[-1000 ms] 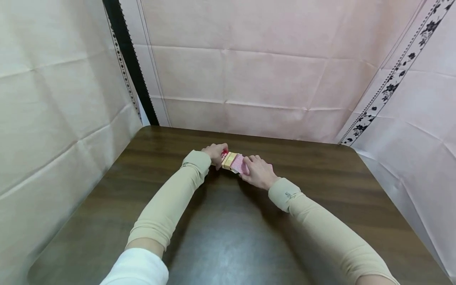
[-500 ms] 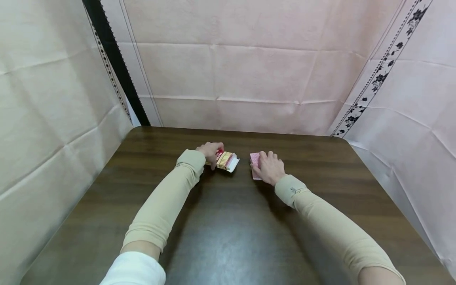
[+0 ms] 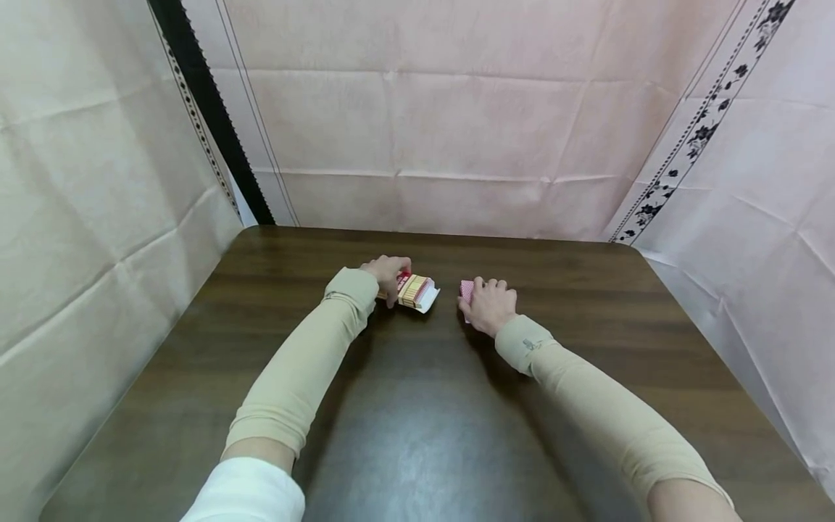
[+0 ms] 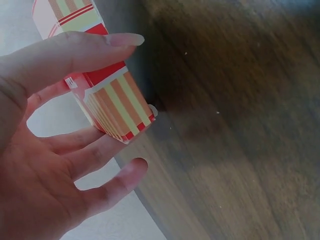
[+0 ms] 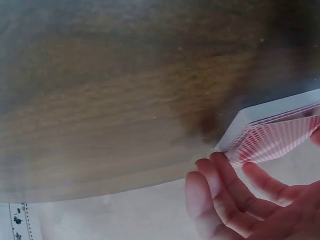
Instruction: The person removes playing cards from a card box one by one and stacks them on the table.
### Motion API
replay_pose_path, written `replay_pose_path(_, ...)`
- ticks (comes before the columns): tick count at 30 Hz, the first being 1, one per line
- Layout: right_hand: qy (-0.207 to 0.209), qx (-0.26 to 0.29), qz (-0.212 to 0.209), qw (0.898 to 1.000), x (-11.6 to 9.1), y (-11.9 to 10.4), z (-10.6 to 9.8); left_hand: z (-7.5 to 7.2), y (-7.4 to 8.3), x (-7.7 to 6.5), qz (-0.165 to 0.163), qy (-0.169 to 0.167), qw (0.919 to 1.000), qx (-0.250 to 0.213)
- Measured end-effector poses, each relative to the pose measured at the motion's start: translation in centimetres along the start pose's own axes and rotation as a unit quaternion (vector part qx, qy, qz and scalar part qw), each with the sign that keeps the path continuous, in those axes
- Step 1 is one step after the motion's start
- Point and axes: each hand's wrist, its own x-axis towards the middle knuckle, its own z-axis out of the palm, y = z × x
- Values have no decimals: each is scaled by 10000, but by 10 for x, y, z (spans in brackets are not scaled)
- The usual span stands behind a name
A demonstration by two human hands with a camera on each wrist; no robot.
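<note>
In the head view my left hand (image 3: 386, 277) grips a striped red and yellow card box (image 3: 412, 290) above the far part of the table, its white flap pointing right. The left wrist view shows the thumb lying across one side of this box (image 4: 117, 97), with fingers on the opposite side. To the right, apart from the box, my right hand (image 3: 491, 306) holds a deck of playing cards (image 3: 466, 291) with pink-patterned backs, mostly covered by the hand. Up close in the right wrist view, fingertips touch one end of the deck (image 5: 275, 137), whose white edges show.
The dark wooden table (image 3: 404, 420) reaches to a pale creased cloth (image 3: 457, 130) hanging behind it. More cloth hangs at the left and right, with a black strip (image 3: 212, 109) at the back left corner.
A second ago the deck was partly inside the box. It has come out to the right in my right hand. The left hand keeps holding the box.
</note>
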Motion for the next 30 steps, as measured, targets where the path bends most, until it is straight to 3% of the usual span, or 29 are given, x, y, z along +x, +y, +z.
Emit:
replay_pose_path(15, -205, -490, 127, 9985, 0, -9, 0, -6, 2, 3, -43, -12, 10000, -15)
replay_pose_path(23, -340, -366, 262, 9984, -1, -8, -3, -6, 3, 6, 8, 26, 10000, 9)
replay_pose_path(27, 282, -137, -244, 9992, -1, -8, -10, -7, 1, 6, -33, 74, 10000, 7)
replay_pose_path(30, 960, 370, -1247, 9868, -1, -12, -14, -9, 1, 5, -64, 172, 9998, -6)
